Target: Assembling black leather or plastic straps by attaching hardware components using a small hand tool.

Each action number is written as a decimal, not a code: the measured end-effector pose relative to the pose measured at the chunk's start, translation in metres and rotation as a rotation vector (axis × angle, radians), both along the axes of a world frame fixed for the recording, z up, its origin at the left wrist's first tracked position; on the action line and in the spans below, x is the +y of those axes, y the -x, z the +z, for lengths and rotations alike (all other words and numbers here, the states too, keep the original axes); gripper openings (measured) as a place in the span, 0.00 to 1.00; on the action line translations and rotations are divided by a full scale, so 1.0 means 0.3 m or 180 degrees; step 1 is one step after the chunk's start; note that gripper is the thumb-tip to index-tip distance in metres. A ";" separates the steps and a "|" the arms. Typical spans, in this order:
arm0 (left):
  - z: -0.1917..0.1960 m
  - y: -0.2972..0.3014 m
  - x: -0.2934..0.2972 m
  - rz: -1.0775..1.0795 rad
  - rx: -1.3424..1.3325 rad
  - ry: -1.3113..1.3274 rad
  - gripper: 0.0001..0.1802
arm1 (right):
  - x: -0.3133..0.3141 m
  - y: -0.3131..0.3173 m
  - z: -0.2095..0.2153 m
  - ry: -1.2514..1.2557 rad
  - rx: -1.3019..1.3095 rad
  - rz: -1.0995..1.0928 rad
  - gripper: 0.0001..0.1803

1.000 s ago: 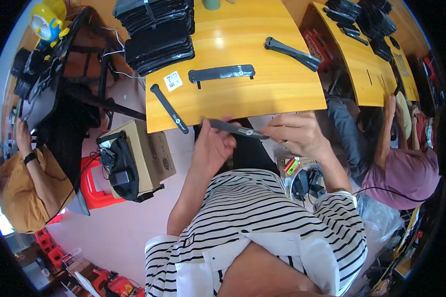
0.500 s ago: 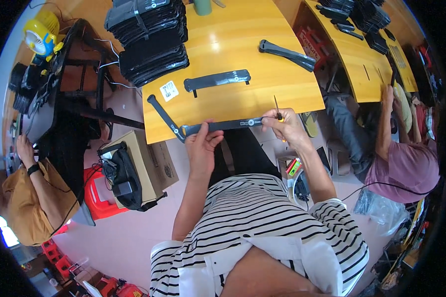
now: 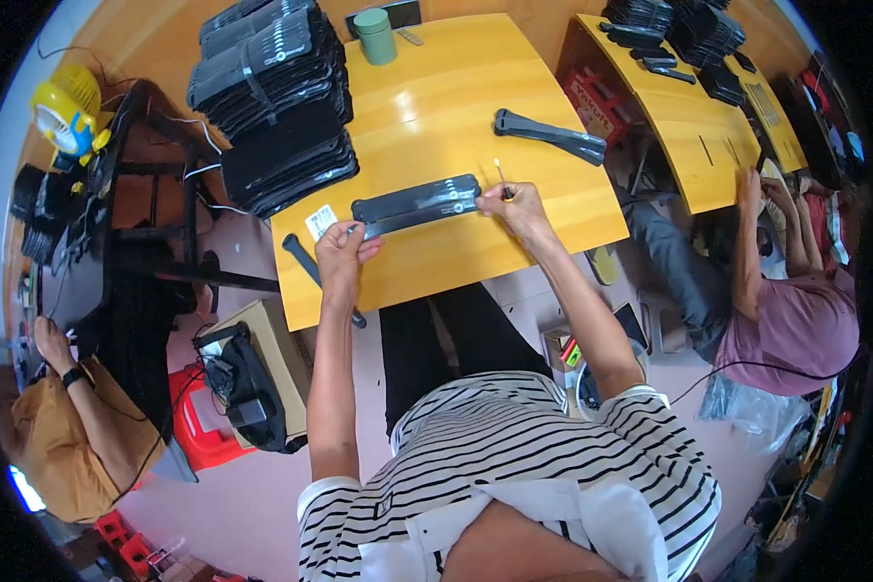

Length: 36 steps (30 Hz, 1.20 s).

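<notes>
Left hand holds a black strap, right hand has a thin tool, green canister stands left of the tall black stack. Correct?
One error: the head view shows the green canister to the right of the tall black stack, not left. The rest holds: left hand on a black strap, thin tool in the right hand.

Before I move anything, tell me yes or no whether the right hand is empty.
No, the right hand holds a thin tool, whose shaft sticks up past the fingers near the black strap.
</notes>
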State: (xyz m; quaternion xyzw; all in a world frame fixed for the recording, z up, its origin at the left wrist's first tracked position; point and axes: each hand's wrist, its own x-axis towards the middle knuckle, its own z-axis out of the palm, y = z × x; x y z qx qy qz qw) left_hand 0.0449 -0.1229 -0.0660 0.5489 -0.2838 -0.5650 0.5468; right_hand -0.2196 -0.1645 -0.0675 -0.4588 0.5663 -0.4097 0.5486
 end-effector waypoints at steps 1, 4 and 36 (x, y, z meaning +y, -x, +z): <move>-0.017 -0.005 -0.017 -0.0001 -0.0238 0.0018 0.05 | -0.018 0.000 -0.026 0.0076 0.0010 -0.0031 0.07; -0.053 0.000 -0.053 0.0091 -0.0709 0.0048 0.05 | -0.045 0.000 -0.068 0.0200 0.0086 -0.0105 0.07; -0.092 0.012 -0.103 0.0454 -0.1135 -0.0021 0.07 | -0.081 -0.028 -0.079 -0.0005 0.1132 -0.0436 0.08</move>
